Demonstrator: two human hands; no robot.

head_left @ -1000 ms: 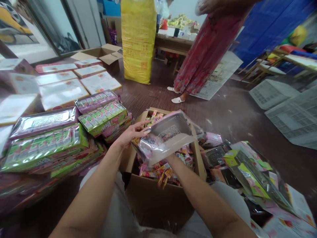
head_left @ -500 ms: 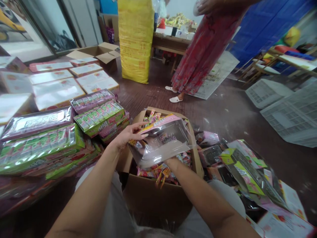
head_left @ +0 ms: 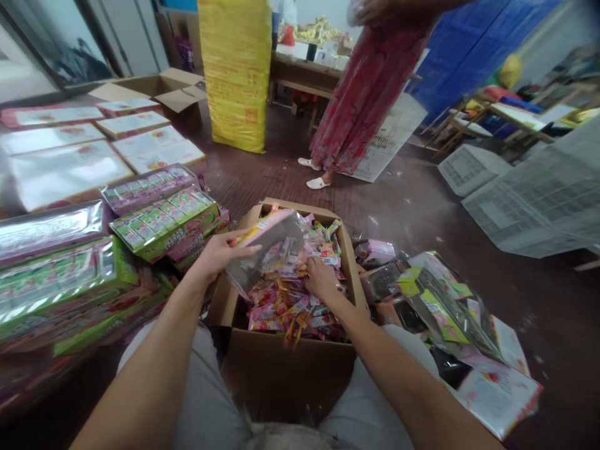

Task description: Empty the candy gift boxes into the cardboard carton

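My left hand (head_left: 220, 255) grips a packaging box (head_left: 274, 247) with a pink and yellow edge and a clear plastic face, thumb on one side and fingers on the other. It is tilted over the left part of an open cardboard carton (head_left: 290, 342) between my knees. Small wrapped sweets (head_left: 285, 303) in pink, orange and green fill the carton. My right hand (head_left: 321, 278) is down among the sweets, right of the packaging box, its fingers curled. What those fingertips hold, if anything, is hidden.
Filled display boxes (head_left: 164, 219) are stacked at my left, with white cartons (head_left: 65, 165) behind. Opened packaging (head_left: 435, 312) lies heaped at my right. Ahead stand a yellow sack (head_left: 234, 75), a person in a red skirt (head_left: 360, 94) and white crates (head_left: 520, 200).
The packaging box has swung left and tipped more upright, uncovering the sweets. My right hand, earlier hidden beneath it, now shows on the pile. The view has turned slightly right.
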